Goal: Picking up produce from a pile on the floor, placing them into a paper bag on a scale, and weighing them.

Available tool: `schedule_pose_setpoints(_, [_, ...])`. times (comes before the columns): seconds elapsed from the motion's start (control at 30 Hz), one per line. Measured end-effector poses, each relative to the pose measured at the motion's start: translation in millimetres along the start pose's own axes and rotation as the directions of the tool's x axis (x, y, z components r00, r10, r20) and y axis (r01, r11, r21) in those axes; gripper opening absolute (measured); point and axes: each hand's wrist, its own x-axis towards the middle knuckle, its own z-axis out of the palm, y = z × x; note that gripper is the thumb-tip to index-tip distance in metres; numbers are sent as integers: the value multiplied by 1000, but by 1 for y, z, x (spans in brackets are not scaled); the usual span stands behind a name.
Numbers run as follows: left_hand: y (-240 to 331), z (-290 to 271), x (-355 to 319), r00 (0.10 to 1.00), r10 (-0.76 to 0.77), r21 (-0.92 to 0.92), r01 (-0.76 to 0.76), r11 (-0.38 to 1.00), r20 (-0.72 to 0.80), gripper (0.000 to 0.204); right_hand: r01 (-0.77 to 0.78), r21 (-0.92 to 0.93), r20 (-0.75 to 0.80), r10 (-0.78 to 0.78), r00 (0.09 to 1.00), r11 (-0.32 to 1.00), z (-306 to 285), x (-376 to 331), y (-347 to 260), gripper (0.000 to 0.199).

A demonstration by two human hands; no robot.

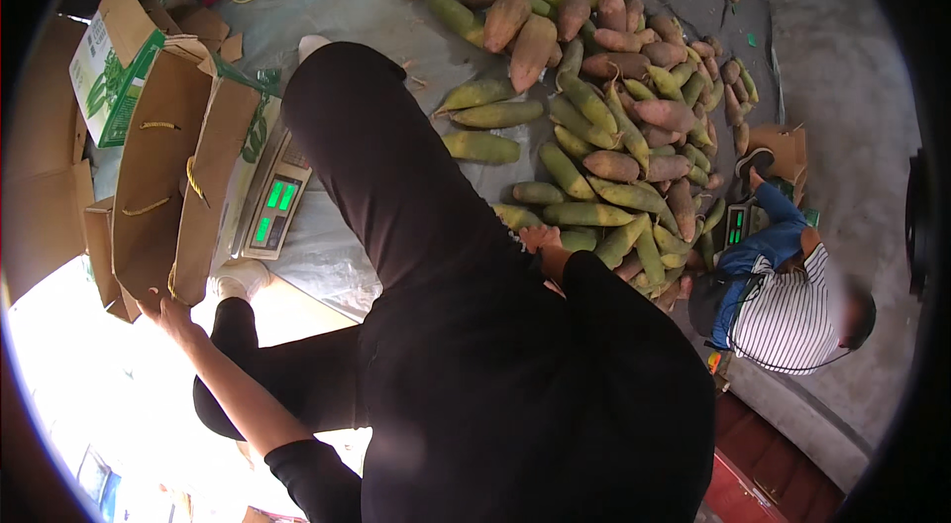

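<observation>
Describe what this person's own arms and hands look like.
The left hand and right hand are gloveless. Both arms wear plain black sleeves; the left one stops partway, leaving the lower forearm uncovered. No markings show on either sleeve.

Worn on the person's head, left of a side-by-side fisheye pair. Looks steeply down over the wearer's own black top [535, 404] and bent trouser leg [386, 166] to the sheet-covered floor [342, 3]. Sits nearest to the top, farther from the vegetable pile [612, 164] beyond. Takes in cardboard boxes [139, 161] near the left rim and, well apart toward the right, another person [788, 320] seen from above. Set upright, unmirrored; covers a round field, black at the corners.
</observation>
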Motion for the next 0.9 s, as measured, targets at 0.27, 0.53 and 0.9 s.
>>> schedule_pose_setpoints(0.27, [-25, -33, 28, 996, 72, -23, -71, 997, 44, 62, -161, -68, 13, 162, 987, 985, -9, -3, 4, 22])
schedule_pose_setpoints(0.53, [1, 1, 2, 1000, -24, 45, 25, 999, -7, 62, -136, -126, 194, 158, 968, 983, -35, -18, 35, 26])
schedule_pose_setpoints(0.9, [-65, -64, 84, 930, 291, 20, -303, 953, 225, 58, -2, -120, 433, 54, 900, 993, -113, 15, 52, 63])
